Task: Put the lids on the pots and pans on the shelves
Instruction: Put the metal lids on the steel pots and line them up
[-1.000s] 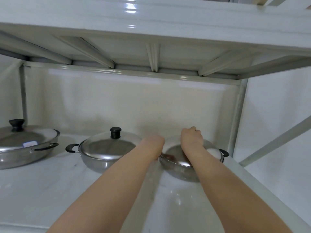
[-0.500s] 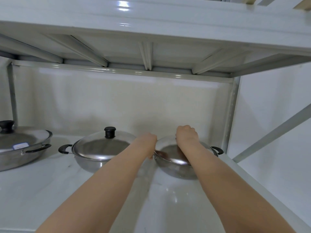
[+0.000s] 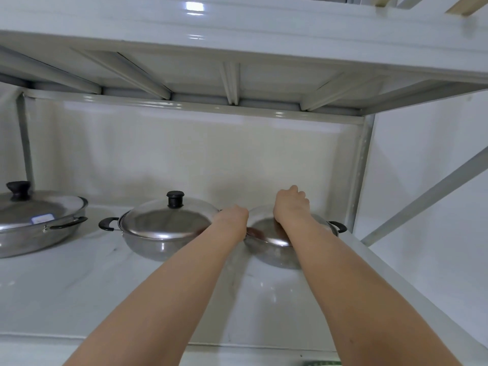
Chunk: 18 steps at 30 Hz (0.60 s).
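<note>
— two bare arms reach straight out over the white shelf board [image 3: 79,286], both to the right-hand small steel pot [image 3: 274,256]. how do the hands sit?
— the right hand [image 3: 290,206] is curled in a fist on top of the domed steel lid [image 3: 266,228], which lies on that pot; the knob is hidden under the hand, so it seems to grip it. the left hand [image 3: 233,215] is bent down at the pot's left rim, fingers out of sight, so i cannot tell whether it grips.
— and beside them?
— just left, touching the left forearm, a steel two-handled pot [image 3: 158,244] wears its black-knobbed lid [image 3: 169,220]. further left stands a wide steel pan [image 3: 34,233], lidded too.
</note>
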### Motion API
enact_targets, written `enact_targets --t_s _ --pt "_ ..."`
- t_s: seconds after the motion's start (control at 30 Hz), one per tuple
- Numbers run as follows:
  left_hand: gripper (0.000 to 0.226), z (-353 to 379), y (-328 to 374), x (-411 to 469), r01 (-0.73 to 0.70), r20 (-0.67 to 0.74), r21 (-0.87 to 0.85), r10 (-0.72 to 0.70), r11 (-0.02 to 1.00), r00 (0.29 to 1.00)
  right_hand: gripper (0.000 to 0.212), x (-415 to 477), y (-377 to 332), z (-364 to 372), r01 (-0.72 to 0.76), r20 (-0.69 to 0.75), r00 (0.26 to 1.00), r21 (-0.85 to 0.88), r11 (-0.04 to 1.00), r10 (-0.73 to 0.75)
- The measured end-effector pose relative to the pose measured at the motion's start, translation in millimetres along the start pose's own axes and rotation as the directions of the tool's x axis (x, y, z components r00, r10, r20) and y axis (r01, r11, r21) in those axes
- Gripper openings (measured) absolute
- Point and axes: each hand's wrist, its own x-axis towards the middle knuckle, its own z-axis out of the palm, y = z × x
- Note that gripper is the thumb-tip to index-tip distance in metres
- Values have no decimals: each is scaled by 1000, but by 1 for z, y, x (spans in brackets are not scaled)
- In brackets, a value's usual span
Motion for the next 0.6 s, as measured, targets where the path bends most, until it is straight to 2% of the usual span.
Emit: enact_targets --t_s 0.2,0.33,0.47,0.6 --pt "38 -2 1 -12 28 -35 -119 -33 993 999 39 -20 -7 -3 29 -38 999 -44 999 -31" --pt "28 -5 -10 -24 20 -81 -200 -36 980 996 36 -43 -21 -6 139 -101 985 -48 989 -143" --pt "24 2 -24 -53 -18 -192 -241 -30 970 981 32 -74 -52 -12 230 -118 969 97 968 -219" --pt "24 9 -53 -90 -6 -292 -268 -76 963 953 29 -101 -94 -1 363 -219 925 261 894 -312"
